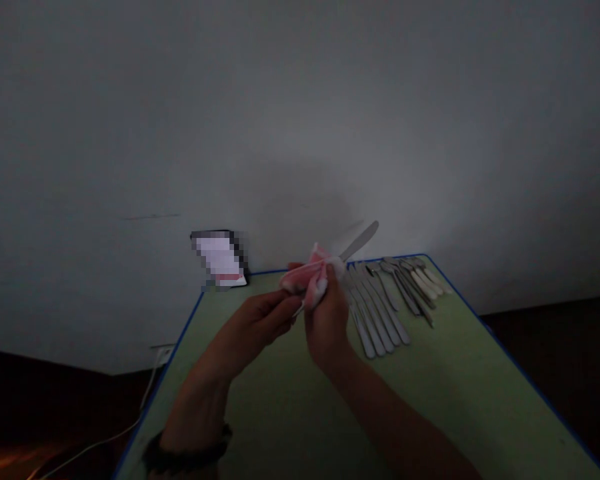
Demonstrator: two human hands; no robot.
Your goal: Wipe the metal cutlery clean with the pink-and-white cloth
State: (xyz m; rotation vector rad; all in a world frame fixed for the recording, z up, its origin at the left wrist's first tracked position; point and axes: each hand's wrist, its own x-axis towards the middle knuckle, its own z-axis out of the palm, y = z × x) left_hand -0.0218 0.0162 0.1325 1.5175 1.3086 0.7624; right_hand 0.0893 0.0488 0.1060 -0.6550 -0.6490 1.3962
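A table knife (361,241) is held above the table, its blade pointing up and to the right. My left hand (263,321) is closed at the knife's lower end, where a bit of handle shows by the fingertips. A pink and white cloth (303,277) is bunched around the middle of the knife and hides that part. My right hand (327,317) grips the cloth, thumb on top, with the knife inside it. Just right of this hand, several knives (380,327) lie side by side on the table.
The green table (275,413) has a blue edge and stands against a grey wall (300,133). More cutlery (410,283), some with pale handles, lies at the back right. A tablet-like device with a blurred screen (220,260) leans at the back left. A white cable (115,437) runs down left.
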